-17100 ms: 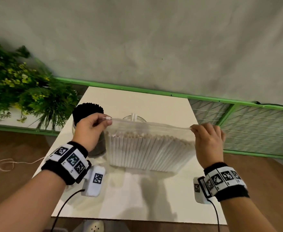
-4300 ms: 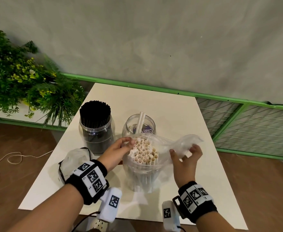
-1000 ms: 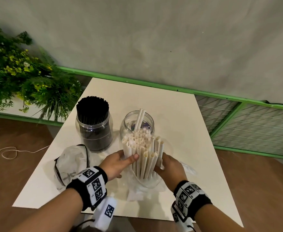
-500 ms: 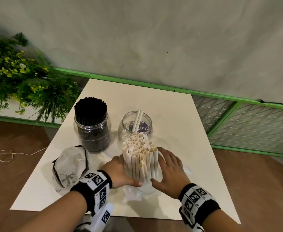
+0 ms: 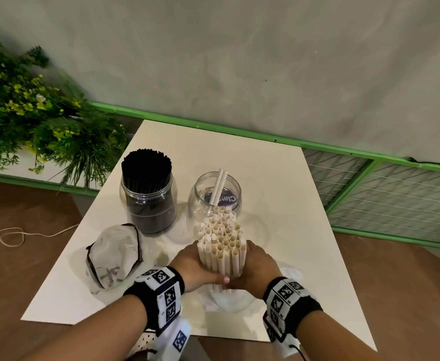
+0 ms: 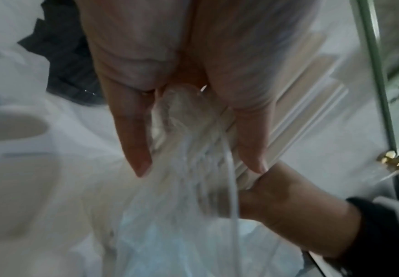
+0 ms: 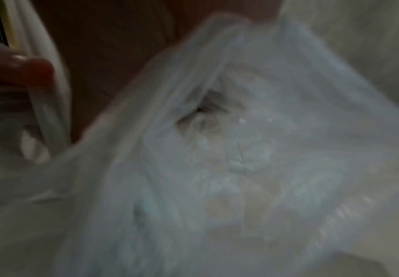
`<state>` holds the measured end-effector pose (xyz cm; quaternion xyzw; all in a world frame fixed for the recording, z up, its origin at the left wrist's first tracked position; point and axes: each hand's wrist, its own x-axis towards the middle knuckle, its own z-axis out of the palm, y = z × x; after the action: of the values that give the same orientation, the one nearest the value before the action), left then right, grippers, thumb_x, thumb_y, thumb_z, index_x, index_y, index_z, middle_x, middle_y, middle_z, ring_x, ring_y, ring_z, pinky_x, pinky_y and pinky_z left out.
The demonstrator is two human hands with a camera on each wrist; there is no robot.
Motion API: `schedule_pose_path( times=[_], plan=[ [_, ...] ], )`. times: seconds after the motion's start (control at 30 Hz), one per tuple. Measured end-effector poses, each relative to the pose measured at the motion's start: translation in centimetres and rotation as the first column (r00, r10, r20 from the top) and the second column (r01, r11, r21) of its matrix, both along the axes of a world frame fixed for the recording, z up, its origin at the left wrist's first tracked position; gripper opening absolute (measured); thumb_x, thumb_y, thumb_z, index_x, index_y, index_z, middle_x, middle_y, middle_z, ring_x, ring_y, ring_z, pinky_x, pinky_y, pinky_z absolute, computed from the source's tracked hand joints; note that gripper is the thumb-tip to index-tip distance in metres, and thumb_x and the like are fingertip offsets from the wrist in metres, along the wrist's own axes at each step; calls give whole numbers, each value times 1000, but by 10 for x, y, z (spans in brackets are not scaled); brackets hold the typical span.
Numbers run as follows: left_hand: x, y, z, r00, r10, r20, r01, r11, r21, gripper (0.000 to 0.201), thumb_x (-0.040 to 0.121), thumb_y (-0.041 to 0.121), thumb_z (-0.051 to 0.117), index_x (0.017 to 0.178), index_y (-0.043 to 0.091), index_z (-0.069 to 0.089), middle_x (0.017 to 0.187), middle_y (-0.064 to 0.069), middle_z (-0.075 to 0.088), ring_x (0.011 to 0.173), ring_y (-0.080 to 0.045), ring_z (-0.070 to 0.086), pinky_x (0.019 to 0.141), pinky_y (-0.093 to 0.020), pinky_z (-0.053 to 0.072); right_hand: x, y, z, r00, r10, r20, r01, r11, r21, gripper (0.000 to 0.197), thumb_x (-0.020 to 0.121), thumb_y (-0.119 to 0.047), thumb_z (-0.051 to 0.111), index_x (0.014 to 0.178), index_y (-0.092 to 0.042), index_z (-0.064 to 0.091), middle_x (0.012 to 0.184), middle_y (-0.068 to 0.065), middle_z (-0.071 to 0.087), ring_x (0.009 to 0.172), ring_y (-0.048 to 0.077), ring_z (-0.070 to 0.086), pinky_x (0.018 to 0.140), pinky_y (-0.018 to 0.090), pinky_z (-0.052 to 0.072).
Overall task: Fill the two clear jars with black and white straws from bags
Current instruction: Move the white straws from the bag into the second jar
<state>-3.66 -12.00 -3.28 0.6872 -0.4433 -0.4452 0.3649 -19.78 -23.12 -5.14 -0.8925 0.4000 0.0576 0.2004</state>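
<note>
Left hand [image 5: 191, 267]: fingers curled round the white straws [image 5: 222, 246], thumb in front.
Right hand [image 5: 256, 267]: fingers wrapped round the same bundle from the other side.
White straws: upright, over the clear bag [image 5: 229, 295] on the surface [image 5: 278, 204].
Jars: black-straw jar [image 5: 148, 196] full; second jar [image 5: 215, 201] holds two white straws.

The white straws [image 5: 221, 246] look like matt paper, with a dry cream surface. The clear bag [image 6: 186, 234] below them is thin, glossy, crumpled plastic film. Behind the white straws, both jars [image 5: 148, 201] are clear and shiny, with bright reflections; glass or plastic, I cannot tell. The black straws [image 5: 146, 165] look smooth and dull. The tabletop [image 5: 278, 204] is smooth, matt and cream-white.
</note>
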Motion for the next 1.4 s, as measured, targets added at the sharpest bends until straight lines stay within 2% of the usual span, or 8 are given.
schedule_pose_path(
  times=[0.13,0.5,0.67,0.83,1.0,1.13,1.3,1.4],
  plan=[
    [0,1,12,991,74,-114,-85,991,-100,68,48,24,93,108,34,62,105,17,70,103,3,62,98,-30,48,-4,3,10,978,-60,199,45,996,78,104,44,-72,69,136,-36,38,125,-19,53,112,8,56,91,28,48],
    [58,21,126,988,144,52,-122,949,-290,73,50,62,79,116,35,60,110,15,68,103,1,62,96,-33,49,50,11,120,737,51,674,-227,958,175,82,58,-46,88,131,-37,50,124,-15,60,115,0,56,96,32,49],
    [107,57,156,967,253,33,-236,938,-255,70,48,58,83,111,36,62,108,14,70,103,-5,64,93,-35,50,118,20,132,728,191,659,-318,945,78,93,53,-65,81,135,-37,45,125,-12,58,115,6,56,93,37,51],
    [145,93,159,948,317,-21,-313,917,-247,41,62,20,79,96,31,60,80,27,70,81,9,66,64,-7,49,173,49,123,736,266,622,-366,930,36,103,51,-68,78,140,-36,35,128,-13,53,117,9,52,93,37,50],
    [173,118,114,936,350,45,-344,933,-101,70,41,53,88,103,31,65,97,18,72,94,1,66,80,-17,52,195,71,84,797,269,541,-361,930,70,107,52,-60,82,141,-37,27,131,-10,52,115,13,54,93,38,50],
    [179,126,65,931,364,35,-365,931,32,68,38,55,89,99,35,68,101,12,72,98,-5,66,93,-32,51,197,80,43,882,266,388,-318,945,76,105,54,-61,81,139,-30,27,132,-4,51,116,19,54,93,39,48],
    [165,121,21,937,351,1,-348,929,128,38,61,19,88,84,35,63,82,19,65,80,2,60,67,-9,44,182,84,9,947,243,212,-272,955,120,105,58,-58,81,141,-31,24,124,1,58,106,24,60,86,37,51],
    [163,110,16,928,372,-5,-372,928,29,43,60,14,88,90,34,64,88,19,67,87,2,62,71,-9,45,178,78,12,953,178,246,-200,978,66,101,59,-60,80,141,-32,27,119,-2,62,102,22,63,81,37,53]
  ],
)
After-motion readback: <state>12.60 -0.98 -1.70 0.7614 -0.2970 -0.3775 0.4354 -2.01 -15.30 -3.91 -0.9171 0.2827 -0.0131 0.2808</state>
